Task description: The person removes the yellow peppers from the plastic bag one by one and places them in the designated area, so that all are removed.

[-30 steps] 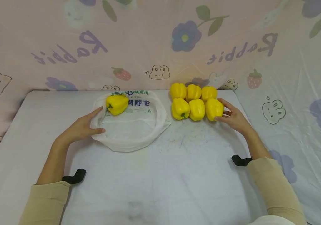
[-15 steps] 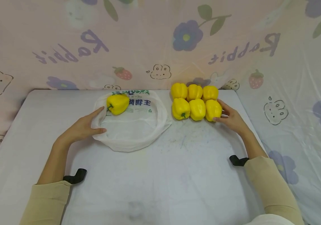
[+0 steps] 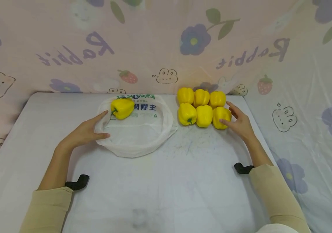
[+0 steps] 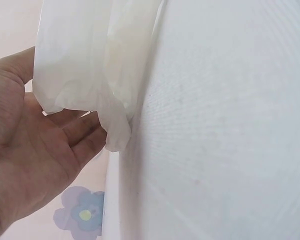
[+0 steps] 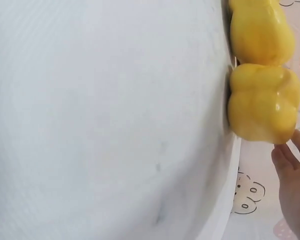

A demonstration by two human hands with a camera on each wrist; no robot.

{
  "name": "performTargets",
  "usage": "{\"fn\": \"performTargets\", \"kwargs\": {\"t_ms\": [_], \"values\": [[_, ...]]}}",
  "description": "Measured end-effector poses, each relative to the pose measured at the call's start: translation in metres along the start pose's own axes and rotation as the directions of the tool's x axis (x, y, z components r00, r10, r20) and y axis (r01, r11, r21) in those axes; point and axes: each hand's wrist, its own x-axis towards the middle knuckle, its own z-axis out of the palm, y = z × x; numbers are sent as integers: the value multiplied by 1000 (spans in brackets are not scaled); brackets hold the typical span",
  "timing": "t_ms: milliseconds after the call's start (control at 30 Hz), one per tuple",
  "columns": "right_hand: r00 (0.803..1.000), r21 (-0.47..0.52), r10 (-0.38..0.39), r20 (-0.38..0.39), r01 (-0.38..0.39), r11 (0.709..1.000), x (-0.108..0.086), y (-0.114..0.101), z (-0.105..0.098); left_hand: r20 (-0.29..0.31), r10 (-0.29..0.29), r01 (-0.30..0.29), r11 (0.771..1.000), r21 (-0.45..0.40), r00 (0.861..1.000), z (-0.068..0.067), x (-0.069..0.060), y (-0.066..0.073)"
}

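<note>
In the head view my left hand (image 3: 85, 131) lies at the left rim of a white plastic bag (image 3: 138, 150), its thumb and fingers hooked over the rim. The left wrist view has the thin bag edge (image 4: 80, 75) in front of those fingers. One yellow bell pepper (image 3: 123, 108) with a green stem lies inside the bag. At right, my right hand (image 3: 240, 124) is at the nearest right yellow bell pepper (image 3: 222, 115). Its fingertips touch that pepper's side, while the thumb stands apart from it in the right wrist view.
Beside that pepper, several more yellow bell peppers (image 3: 204, 116) stand in two rows at the table's back right. The white-covered table (image 3: 166, 194) meets a printed curtain (image 3: 154, 42) behind. A black wrist mount (image 3: 78, 183) sits on each forearm.
My right hand has shifted slightly, its thumb now over the front right pepper, which has turned and come a little nearer. My left hand and the bag stay in place.
</note>
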Motion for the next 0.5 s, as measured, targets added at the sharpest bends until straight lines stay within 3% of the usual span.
{"fn": "performTargets", "kwargs": {"t_ms": [233, 500], "values": [[981, 33, -177, -83, 180, 983, 3, -12, 5, -1, -5, 5, 1000, 1, 1000, -1, -1, 0], [950, 91, -293, -107, 303, 949, -7, -65, 8, -9, 8, -8, 1000, -5, 1000, -2, -3, 2]]}}
